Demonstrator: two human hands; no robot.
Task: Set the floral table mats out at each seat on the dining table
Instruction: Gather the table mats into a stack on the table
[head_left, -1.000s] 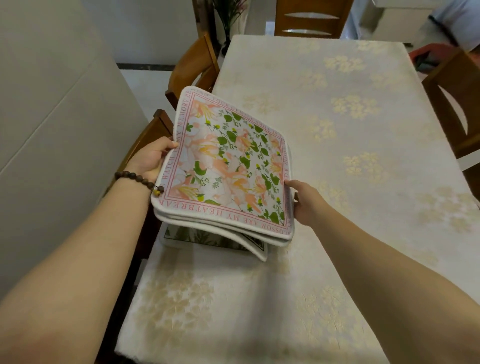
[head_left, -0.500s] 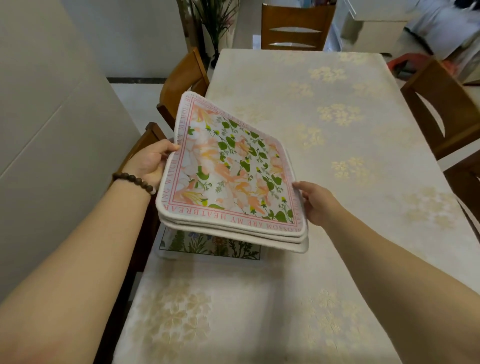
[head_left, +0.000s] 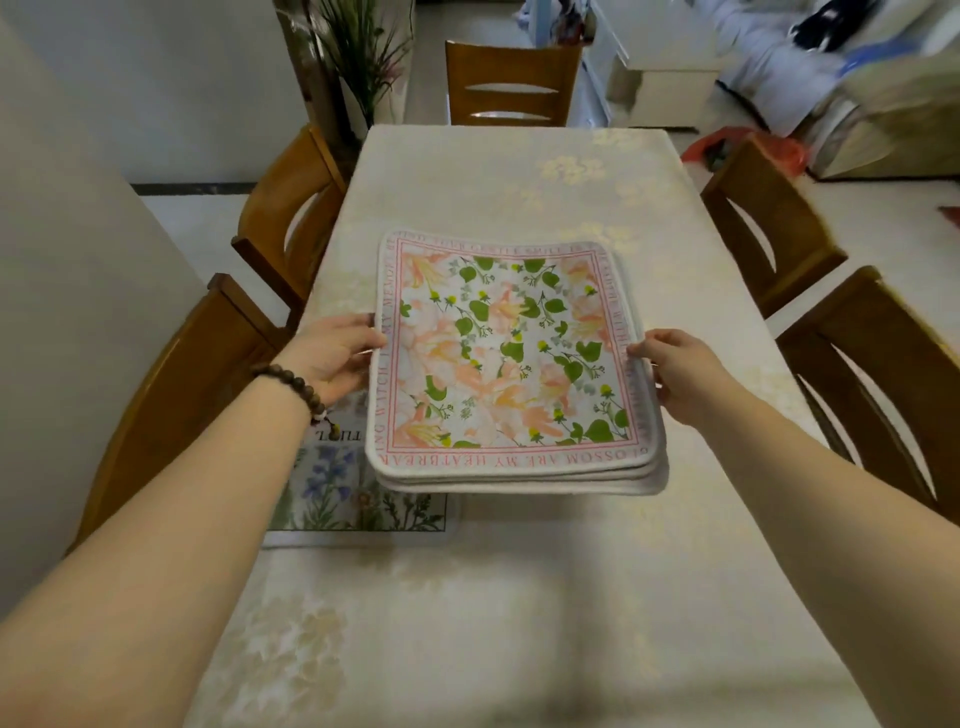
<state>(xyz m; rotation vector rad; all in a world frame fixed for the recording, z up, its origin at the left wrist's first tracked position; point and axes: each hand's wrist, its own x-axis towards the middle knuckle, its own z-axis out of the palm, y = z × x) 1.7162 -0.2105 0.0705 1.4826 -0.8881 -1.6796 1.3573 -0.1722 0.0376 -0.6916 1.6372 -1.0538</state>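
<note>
One mat down, several to go: seen from the head camera, a person's left hand (head_left: 332, 353) and right hand (head_left: 675, 369) hold a stack of floral table mats (head_left: 511, 364) level above the dining table (head_left: 519, 597). The stack sits roughly midway between the long sides and appears raised off the cloth. Each hand is clamped on a side edge of the stack, thumb on top and fingers tucked beneath; the left wrist wears a bead bracelet (head_left: 291, 382). A single blue-flowered mat (head_left: 358, 499) already lies flat at the table's left edge, in front of the nearer left chair (head_left: 171, 395), its far corner hidden under the raised stack. The other seats in view, the far left chair (head_left: 291, 208), the end chair (head_left: 511, 83) and the two right-hand chairs (head_left: 763, 223), have no mat before them.

The mats look like soft, thick-hemmed fabric: light, grippy rather than slick, and likely to sag if lifted by one corner. Mid-edge holds on opposite sides, as here, should keep the pile flat. To deal one out, pinching only the top mat's hem seems the safest way to avoid dragging its neighbours along.
</note>
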